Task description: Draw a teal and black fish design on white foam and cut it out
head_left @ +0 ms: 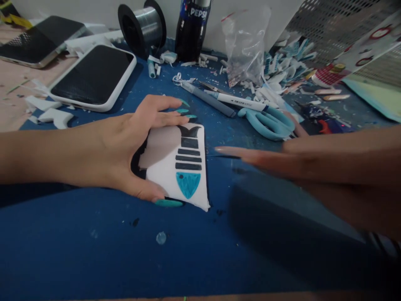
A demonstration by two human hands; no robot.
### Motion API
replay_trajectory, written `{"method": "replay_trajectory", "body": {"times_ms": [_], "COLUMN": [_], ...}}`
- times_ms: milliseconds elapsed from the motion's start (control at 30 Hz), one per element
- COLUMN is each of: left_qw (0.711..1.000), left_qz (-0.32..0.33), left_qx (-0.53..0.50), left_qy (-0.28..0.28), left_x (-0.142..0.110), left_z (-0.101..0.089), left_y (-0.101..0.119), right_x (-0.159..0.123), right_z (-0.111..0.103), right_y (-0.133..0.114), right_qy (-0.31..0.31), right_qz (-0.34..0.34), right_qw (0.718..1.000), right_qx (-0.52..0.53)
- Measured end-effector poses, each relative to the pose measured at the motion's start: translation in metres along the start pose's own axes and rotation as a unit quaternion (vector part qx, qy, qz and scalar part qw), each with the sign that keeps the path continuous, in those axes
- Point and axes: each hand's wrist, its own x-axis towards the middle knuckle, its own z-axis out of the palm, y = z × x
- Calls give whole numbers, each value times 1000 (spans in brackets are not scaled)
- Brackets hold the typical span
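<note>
My left hand (125,138) grips a flat white piece (161,175) on the blue tabletop, fingers along its far edge and thumb along its near edge. Painted on the piece is a fish skeleton with a teal head (188,184) and black bones and tail. Black shows along the piece's sides, and its left end is partly covered by my palm. To the right, my right hand (282,163) is closed, slightly blurred, around a thin pointed tool (224,156). The tool's tip lies close to the piece's right edge; whether it touches, I cannot tell. Its exact kind is unclear.
Behind the hands lie light-blue scissors (269,123), a white marker (238,100) and a grey-blue pen-like tool (208,97). Farther back are a Pepsi bottle (192,31), a wire spool (142,28), a clear bag (244,46) and scraps (290,62). Two phones (94,75) lie left.
</note>
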Motion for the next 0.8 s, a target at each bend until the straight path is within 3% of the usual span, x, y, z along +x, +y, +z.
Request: {"method": "replay_trajectory", "body": {"times_ms": [100,200,400,800], "left_qw": [1000,997,995,995], "left_qz": [16,71,91,84], "left_qx": [-2,-24,-38,-44], "left_qy": [17,31,33,27], "left_x": [0,3,7,8], "left_z": [4,11,16,14], "left_y": [-7,-20,-28,-26], "right_x": [42,70,69,70], "right_z": [-22,-30,-15,-18], "right_y": [-28,-42,-38,-40], "right_qy": [43,31,22,11], "right_qz": [-67,-80,-106,-102], "right_qw": [990,988,984,984], "right_qx": [121,127,141,143]}}
